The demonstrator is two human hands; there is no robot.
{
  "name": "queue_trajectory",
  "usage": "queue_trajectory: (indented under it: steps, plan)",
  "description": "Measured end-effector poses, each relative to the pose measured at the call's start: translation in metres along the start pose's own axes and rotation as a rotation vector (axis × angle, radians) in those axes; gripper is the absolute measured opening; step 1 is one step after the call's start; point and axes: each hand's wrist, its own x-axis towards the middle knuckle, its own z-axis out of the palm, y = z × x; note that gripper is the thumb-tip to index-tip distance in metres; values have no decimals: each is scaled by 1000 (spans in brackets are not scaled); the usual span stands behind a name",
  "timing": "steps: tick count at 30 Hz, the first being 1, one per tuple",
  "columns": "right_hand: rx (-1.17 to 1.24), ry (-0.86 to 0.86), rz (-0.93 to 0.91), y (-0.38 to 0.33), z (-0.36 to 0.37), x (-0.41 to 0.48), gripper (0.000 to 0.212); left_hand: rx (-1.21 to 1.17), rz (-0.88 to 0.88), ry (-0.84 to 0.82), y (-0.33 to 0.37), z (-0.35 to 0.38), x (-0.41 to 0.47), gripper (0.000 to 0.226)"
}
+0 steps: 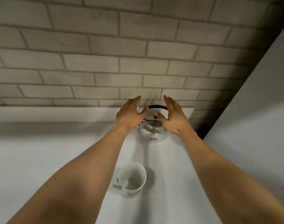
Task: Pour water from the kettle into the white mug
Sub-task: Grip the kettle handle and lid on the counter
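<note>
Between the spread, empty left hand (130, 113) and right hand (173, 115) stands the kettle (151, 131), ungrasped; nearer, the white mug (132, 178) looks unfilled, so pouring remains.

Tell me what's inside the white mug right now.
The white mug stands upright on the counter, its opening facing the camera. The inner wall and bottom look bare and dry; no water shows. Nothing covers it, though the picture is too soft to rule out a few drops.

Single head-worn view, angled forward and down over a white counter (41, 159), brick wall (105, 62) close ahead
</note>
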Motion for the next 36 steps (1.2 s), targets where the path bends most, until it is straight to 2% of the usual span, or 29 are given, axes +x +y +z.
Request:
queue_trajectory:
  steps: [5, 11, 14, 18, 21, 28, 31, 34, 36]
  plan:
    - [86, -41, 5, 35, 27, 37, 81, 8, -54, -126, -1, 41, 21, 59]
    - [129, -107, -126, 59, 42, 69, 61, 4, -9, -193, 1, 65, 47, 49]
    - [148, -156, -179, 63, 44, 76, 51, -24, 19, -124, -1, 72, 52, 36]
    - [225, -143, -207, 64, 41, 85, 35, -84, 37, -37, -1, 73, 50, 31]
    - [244, -157, -222, 64, 36, 82, 30, -84, 59, -68, 3, 66, 46, 30]
    - [259, -61, -274, 47, -16, 48, 27, -119, 112, -75, 40, 32, 16, 27]
    - [298, -3, -283, 31, -45, 26, 27, -140, 147, 5, 58, 15, -8, 31]
    - [316, -9, -299, 20, -70, 2, 31, -103, 218, 182, 67, 3, -49, 42]
    - [325, -5, -317, 18, -82, -14, 30, -70, 287, 211, 66, 1, -84, 39]
